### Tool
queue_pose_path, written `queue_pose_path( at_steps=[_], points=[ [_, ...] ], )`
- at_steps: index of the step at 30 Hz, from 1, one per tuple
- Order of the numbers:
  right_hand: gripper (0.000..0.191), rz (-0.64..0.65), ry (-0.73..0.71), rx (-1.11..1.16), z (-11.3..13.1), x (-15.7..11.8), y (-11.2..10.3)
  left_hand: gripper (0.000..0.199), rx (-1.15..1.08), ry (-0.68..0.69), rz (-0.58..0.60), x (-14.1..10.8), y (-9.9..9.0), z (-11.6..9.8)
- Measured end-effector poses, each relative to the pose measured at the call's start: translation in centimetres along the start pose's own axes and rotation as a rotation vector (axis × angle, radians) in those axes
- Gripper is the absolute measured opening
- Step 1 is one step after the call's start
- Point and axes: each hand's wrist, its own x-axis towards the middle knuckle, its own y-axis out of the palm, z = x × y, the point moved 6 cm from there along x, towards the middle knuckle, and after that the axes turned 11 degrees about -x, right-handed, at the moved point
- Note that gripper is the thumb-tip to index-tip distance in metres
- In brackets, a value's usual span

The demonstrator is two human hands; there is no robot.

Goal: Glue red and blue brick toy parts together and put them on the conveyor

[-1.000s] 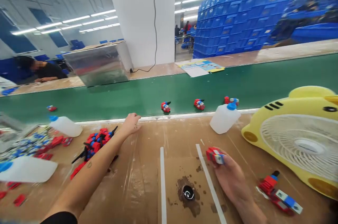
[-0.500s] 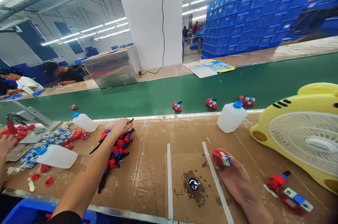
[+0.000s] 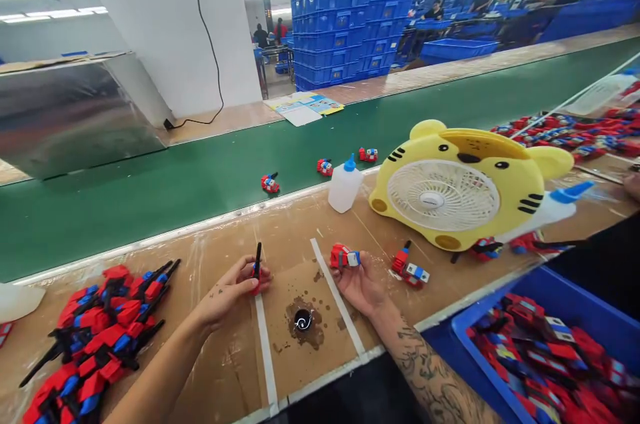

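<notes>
My left hand [image 3: 234,289] is closed on a toy part [image 3: 257,263] with an upright black rod and a bit of red at its base. My right hand [image 3: 361,285] grips a red, white and blue toy body [image 3: 344,256], which rests on the fingers. Between and below both hands sits a small round black dish [image 3: 303,321] with shiny liquid, ringed by wet stains on cardboard. Left of my left hand lies a pile of red, blue and black toy parts [image 3: 103,331]. An assembled toy [image 3: 409,266] lies to the right of my right hand.
A white bottle with blue cap [image 3: 345,185] and a yellow fan [image 3: 450,187] stand behind my right hand. Several toys sit on the green conveyor belt [image 3: 210,177]. A blue bin [image 3: 465,334] of toys is at lower right. Another person's hand [image 3: 633,184] shows at the right edge.
My left hand has come away from the pile toward the dish, now with the black-and-red part held upright. The right hand still holds the toy body. The view has turned right.
</notes>
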Motion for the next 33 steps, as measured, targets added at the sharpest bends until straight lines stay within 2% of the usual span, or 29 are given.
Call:
queue_pose_path(
  at_steps=[2,5,10,16,18,21,24,27,31,33],
  points=[
    [0.043,0.017,0.02,0.037,-0.2,0.0,0.0,0.044,-0.082,-0.048,-0.02,-0.6,-0.3,0.3],
    [0.042,0.049,0.029,0.047,-0.4,0.2,0.2,0.05,-0.151,-0.056,-0.121,-1.1,-1.5,0.8],
    [0.042,0.089,0.005,-0.01,-0.3,-0.1,1.1,0.035,-0.282,0.029,-0.233,-1.6,-2.9,1.4],
    [0.06,0.115,0.058,-0.219,-0.1,-0.5,2.2,0.038,-0.553,-0.057,-0.171,-3.2,-1.1,2.5],
    [0.06,0.116,0.059,-0.306,0.0,-0.6,2.2,0.039,-0.56,-0.044,-0.133,-4.0,-0.3,2.8],
    [0.051,0.116,-0.03,-0.487,0.6,-0.6,2.2,0.043,-0.484,-0.053,-0.069,-4.8,0.7,3.5],
    [0.043,0.108,-0.121,-0.632,1.0,-0.6,2.3,0.044,-0.273,-0.025,-0.037,-5.1,1.1,3.5],
    [0.048,0.059,-0.118,-0.668,0.8,-0.3,2.1,0.036,0.206,0.14,0.024,-4.9,2.4,2.0],
    [0.056,-0.073,-0.044,-0.558,0.4,-0.2,1.5,0.038,1.019,0.488,0.282,-5.0,7.1,0.0],
    [0.057,-0.126,-0.002,-0.513,0.2,-0.5,1.3,0.042,1.304,0.608,0.42,-5.1,9.5,-0.1]
  ],
)
